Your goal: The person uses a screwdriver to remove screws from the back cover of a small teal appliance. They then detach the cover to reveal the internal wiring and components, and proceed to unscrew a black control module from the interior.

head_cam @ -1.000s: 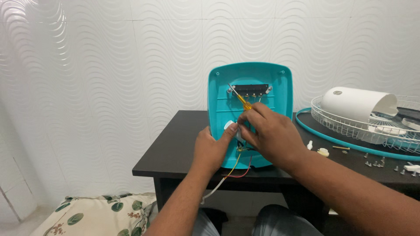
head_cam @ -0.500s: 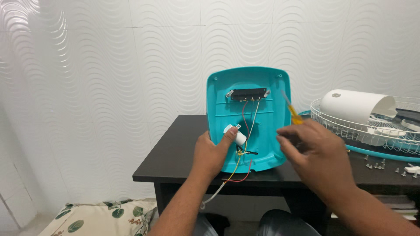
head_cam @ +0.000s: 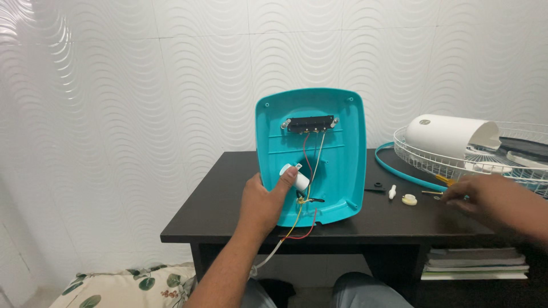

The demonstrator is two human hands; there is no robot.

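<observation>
**Left hand props the teal cover, right hand out among the small parts**

My left hand [head_cam: 264, 201] is clamped on the teal cover [head_cam: 337, 165], thumb pressed against the white cylinder [head_cam: 294, 176] at its middle, holding the cover upright on the black table [head_cam: 222, 214]. Wires [head_cam: 311, 171] run red, white and yellow from a black strip [head_cam: 310, 123] near the cover's top edge down past my thumb and spill over the table's front edge.

My right hand [head_cam: 485, 197] is well apart from the cover, low over the table at the right, fingers curled together by a yellow screwdriver [head_cam: 446, 180]; I cannot tell if it grips it. Just left of it lie a white peg [head_cam: 392, 191], a cream disc [head_cam: 409, 199] and a small black piece [head_cam: 375, 188].

Behind the right hand sits a white wire grille [head_cam: 434, 162] with a white housing [head_cam: 451, 136] lying in it, and a teal ring [head_cam: 399, 171] curving beneath its rim. No labels I can make out.

Open table shows left of the cover, up to the left edge. Papers [head_cam: 476, 263] are stacked on the shelf below at right; a leaf-print cushion [head_cam: 125, 285] lies on the floor at left.
</observation>
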